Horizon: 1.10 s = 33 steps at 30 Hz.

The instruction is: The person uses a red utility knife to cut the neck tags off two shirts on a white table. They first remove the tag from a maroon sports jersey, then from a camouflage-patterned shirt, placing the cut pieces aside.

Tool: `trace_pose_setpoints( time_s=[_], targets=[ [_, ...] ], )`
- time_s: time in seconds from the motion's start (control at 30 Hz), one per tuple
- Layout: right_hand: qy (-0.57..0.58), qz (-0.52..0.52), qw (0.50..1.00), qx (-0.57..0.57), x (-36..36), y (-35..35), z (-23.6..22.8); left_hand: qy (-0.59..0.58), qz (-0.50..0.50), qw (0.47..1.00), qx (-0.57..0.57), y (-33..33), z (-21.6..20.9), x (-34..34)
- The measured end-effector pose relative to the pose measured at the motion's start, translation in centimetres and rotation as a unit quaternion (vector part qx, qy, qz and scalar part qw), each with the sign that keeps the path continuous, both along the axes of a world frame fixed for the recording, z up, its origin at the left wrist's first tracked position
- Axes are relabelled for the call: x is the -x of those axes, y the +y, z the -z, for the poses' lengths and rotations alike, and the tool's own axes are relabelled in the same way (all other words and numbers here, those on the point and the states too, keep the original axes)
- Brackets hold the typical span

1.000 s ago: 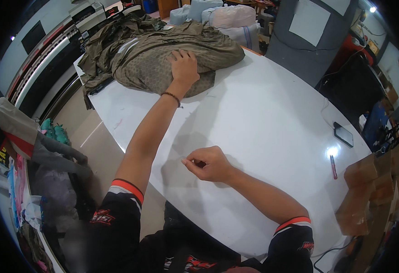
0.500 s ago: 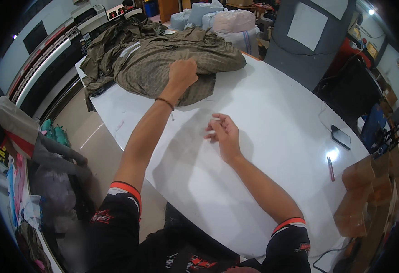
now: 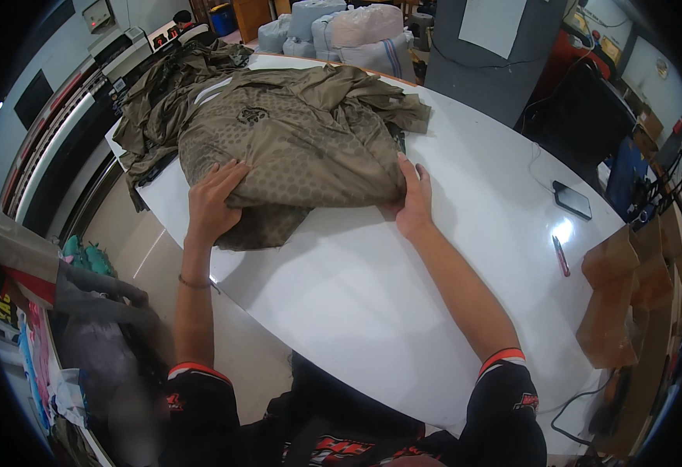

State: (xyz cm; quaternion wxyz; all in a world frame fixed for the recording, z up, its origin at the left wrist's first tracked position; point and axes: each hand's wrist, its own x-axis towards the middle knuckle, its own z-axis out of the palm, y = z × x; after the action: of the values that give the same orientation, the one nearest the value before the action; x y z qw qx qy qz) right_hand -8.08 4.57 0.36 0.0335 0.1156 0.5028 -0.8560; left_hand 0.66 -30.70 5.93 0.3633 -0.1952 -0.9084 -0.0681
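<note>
An olive-brown shirt (image 3: 302, 148) with a dotted, honeycomb-like print lies bunched on the white table. A small dark emblem shows on its upper left. My left hand (image 3: 215, 204) grips the near left edge, fingers over the cloth, with a loose flap hanging beneath it. At the near right corner my right hand (image 3: 413, 198) holds the fabric's edge, its fingers pointing away from me and partly hidden by the cloth. More olive garments (image 3: 158, 109) are heaped behind and to the left, touching the shirt.
The white table (image 3: 341, 311) carries a phone (image 3: 573, 201) and a pen (image 3: 561, 255) at the right. Brown cardboard (image 3: 609, 303) stands by its right edge. Stuffed sacks (image 3: 364, 35) sit beyond the far edge, and a long printer-like machine (image 3: 57, 159) is at the left.
Both hands now hold the shirt's near edge; the right hand was empty above the table before. The left hand has come nearer and leftward, and the shirt is spread closer to me.
</note>
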Motion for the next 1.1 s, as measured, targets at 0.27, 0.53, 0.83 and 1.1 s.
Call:
trace_pose_setpoints(
  time_s=[0.27, 0.53, 0.83, 1.1],
  targets=[
    [-0.068, -0.235, 0.966, -0.08, 4.9, 1.7, -4.1, 0.077, -0.066, 0.988, -0.12, 4.1, 3.8, -2.7],
    [-0.069, -0.251, 0.939, -0.226, 4.9, 0.8, -6.1, 0.068, -0.063, 0.986, -0.137, 3.3, 4.1, -3.5],
    [-0.136, -0.277, 0.833, -0.458, 4.6, 0.0, -8.9, 0.064, -0.049, 0.986, -0.146, 2.9, 4.5, -3.4],
    [-0.065, -0.302, 0.866, -0.393, 5.1, -2.8, -9.1, 0.085, -0.038, 0.986, -0.142, 2.7, 4.5, -3.1]
  ],
)
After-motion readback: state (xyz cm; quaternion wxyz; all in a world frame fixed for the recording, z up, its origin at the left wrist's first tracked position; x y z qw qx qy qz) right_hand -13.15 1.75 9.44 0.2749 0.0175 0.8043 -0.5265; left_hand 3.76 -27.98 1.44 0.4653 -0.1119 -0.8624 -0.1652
